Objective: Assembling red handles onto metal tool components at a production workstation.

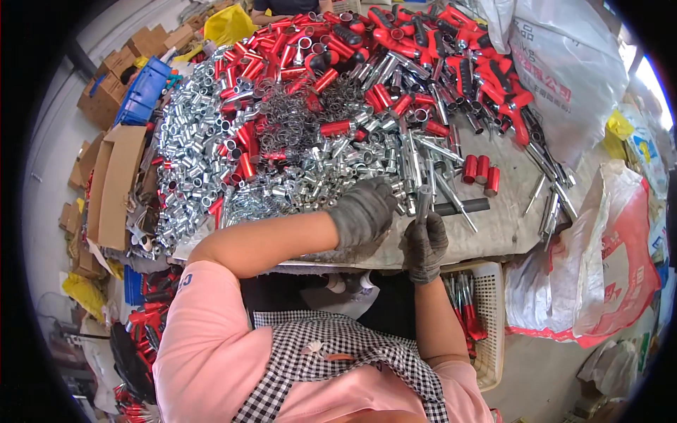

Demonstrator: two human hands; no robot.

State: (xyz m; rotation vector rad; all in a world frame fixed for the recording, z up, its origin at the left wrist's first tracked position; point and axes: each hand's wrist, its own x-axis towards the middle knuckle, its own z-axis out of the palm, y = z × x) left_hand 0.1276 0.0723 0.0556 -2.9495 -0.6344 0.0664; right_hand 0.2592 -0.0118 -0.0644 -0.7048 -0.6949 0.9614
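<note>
Held part: a slim silver metal rod with a forked top [423, 201], upright, at the worktable's near edge, just right of centre.
Right hand: the grey-gloved right hand [425, 247] is clenched around the rod's lower end, at 6 o'clock from the rod's tip.
Left hand: the grey-gloved left hand [363, 210] lies at 9 o'clock from the rod, fingers curled down on loose silver fittings; whether it grips one cannot be told.
Nearest parts: a dark grey cylinder [462, 206] lies at 3 o'clock from the rod; three short red tubes [482, 171] stand side by side at 1 o'clock.
Open room: a bare patch of the grey table top [504, 225] runs from 3 to 5 o'clock, up to the table's edge.
Piles: heaped silver metal sleeves [197, 162] at 10 o'clock, red-handled tools [451, 49] at 12 o'clock; too many to count.
Below edge: a white plastic basket [490, 310] with red-and-silver parts at 5 o'clock.
</note>
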